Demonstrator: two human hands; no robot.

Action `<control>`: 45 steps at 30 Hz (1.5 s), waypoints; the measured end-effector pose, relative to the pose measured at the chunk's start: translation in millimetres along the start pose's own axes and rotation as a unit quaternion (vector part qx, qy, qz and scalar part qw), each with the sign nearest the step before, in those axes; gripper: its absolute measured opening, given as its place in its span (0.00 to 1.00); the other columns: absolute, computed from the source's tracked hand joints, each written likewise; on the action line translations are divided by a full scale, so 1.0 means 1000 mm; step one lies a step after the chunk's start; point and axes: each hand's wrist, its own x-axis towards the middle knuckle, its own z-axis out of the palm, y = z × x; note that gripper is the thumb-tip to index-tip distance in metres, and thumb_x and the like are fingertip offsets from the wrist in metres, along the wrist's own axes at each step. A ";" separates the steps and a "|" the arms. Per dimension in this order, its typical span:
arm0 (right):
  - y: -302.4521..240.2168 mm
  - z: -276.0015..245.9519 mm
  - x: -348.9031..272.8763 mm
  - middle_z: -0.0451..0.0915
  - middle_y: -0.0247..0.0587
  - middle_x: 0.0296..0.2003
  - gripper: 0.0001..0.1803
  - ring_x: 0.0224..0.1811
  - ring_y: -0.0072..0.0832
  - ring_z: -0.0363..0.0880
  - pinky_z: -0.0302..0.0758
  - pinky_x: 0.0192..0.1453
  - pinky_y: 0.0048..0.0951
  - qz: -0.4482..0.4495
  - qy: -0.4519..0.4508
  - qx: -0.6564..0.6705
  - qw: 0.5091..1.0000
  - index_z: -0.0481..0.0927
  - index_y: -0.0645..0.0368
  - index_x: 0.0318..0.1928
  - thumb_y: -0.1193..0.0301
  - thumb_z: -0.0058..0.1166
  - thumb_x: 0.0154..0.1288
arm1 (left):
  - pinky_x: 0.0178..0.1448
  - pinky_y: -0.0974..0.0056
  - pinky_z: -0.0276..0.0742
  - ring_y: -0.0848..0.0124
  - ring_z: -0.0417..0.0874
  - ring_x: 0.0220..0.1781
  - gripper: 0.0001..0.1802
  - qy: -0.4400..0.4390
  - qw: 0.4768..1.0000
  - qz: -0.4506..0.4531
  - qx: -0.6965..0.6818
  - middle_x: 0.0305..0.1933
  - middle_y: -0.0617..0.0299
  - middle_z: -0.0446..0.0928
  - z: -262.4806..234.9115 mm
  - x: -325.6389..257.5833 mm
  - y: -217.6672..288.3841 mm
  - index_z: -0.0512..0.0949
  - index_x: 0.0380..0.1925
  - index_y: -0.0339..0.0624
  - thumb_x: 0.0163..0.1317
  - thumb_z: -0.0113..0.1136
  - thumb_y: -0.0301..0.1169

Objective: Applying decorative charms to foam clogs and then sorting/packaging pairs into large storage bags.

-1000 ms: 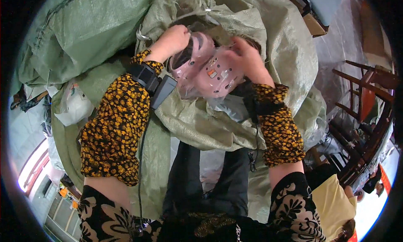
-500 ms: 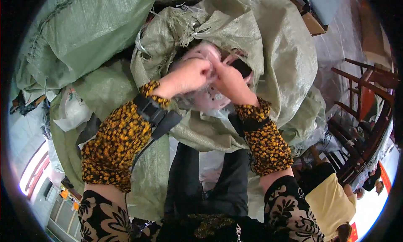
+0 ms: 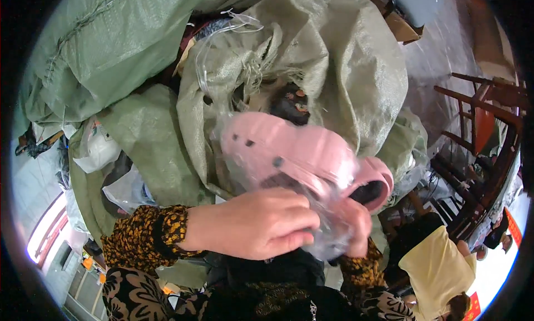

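Note:
Pink clogs (image 3: 295,148) in a thin clear plastic bag (image 3: 329,237) are up close in front of my body. One clog lies broadside with several round holes showing; an opening with a dark inside (image 3: 370,192) shows at the right end. My left hand (image 3: 256,223) is closed, its fingers pinching the gathered plastic under the clogs. Behind the film, my right hand (image 3: 356,223) grips the bag at its right side, partly blurred. Beyond the clogs, a large woven sack (image 3: 361,70) gapes, and a dark brown item with small decorations (image 3: 290,104) shows in its mouth.
Other green woven sacks (image 3: 117,48) lie at the left, with a white plastic bag (image 3: 97,146) among them. Dark wooden chairs (image 3: 473,107) stand at the right. A person in a yellow top (image 3: 439,265) is at the lower right.
Both hands have come back from the sack's mouth toward my body, bringing the bagged pink clogs out. The sack's mouth now shows the dark brown item.

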 end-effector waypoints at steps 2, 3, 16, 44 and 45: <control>0.016 -0.041 -0.059 0.82 0.43 0.36 0.14 0.35 0.40 0.81 0.76 0.41 0.41 0.027 0.043 -0.117 0.992 0.77 0.64 0.43 0.76 0.54 0.53 | 0.38 0.58 0.72 0.57 0.75 0.33 0.08 0.075 0.997 -0.029 -0.018 0.30 0.56 0.71 -0.004 0.006 0.000 0.73 0.37 0.38 0.59 0.59 0.28; 0.020 -0.057 -0.073 0.82 0.43 0.36 0.14 0.35 0.40 0.81 0.76 0.41 0.41 0.029 0.047 -0.117 0.992 0.77 0.64 0.43 0.76 0.54 0.53 | 0.38 0.58 0.72 0.57 0.76 0.33 0.07 0.095 0.993 -0.067 0.010 0.30 0.56 0.73 -0.003 0.008 -0.002 0.74 0.36 0.38 0.59 0.58 0.26; 0.039 -0.233 -0.222 0.74 0.44 0.44 0.13 0.52 0.34 0.71 0.67 0.58 0.34 0.266 0.455 -0.203 0.825 0.74 0.64 0.41 0.73 0.56 0.55 | 0.50 0.57 0.73 0.51 0.76 0.45 0.13 0.028 0.992 -0.103 0.069 0.44 0.47 0.74 0.176 0.119 -0.046 0.72 0.44 0.34 0.61 0.55 0.28; 0.326 -0.161 -0.104 0.79 0.58 0.31 0.20 0.36 0.51 0.79 0.74 0.39 0.42 0.341 0.193 -0.047 0.919 0.73 0.59 0.49 0.83 0.45 0.52 | 0.42 0.68 0.72 0.77 0.72 0.35 0.14 0.299 0.880 -0.361 -0.083 0.35 0.61 0.78 0.298 0.204 -0.138 0.74 0.40 0.34 0.65 0.56 0.36; 0.341 -0.158 -0.096 0.78 0.58 0.33 0.19 0.37 0.51 0.79 0.74 0.40 0.43 0.265 0.239 -0.038 0.933 0.71 0.60 0.49 0.82 0.45 0.54 | 0.43 0.67 0.72 0.77 0.72 0.36 0.15 0.274 0.887 -0.359 -0.094 0.36 0.61 0.78 0.303 0.202 -0.130 0.74 0.40 0.33 0.63 0.58 0.35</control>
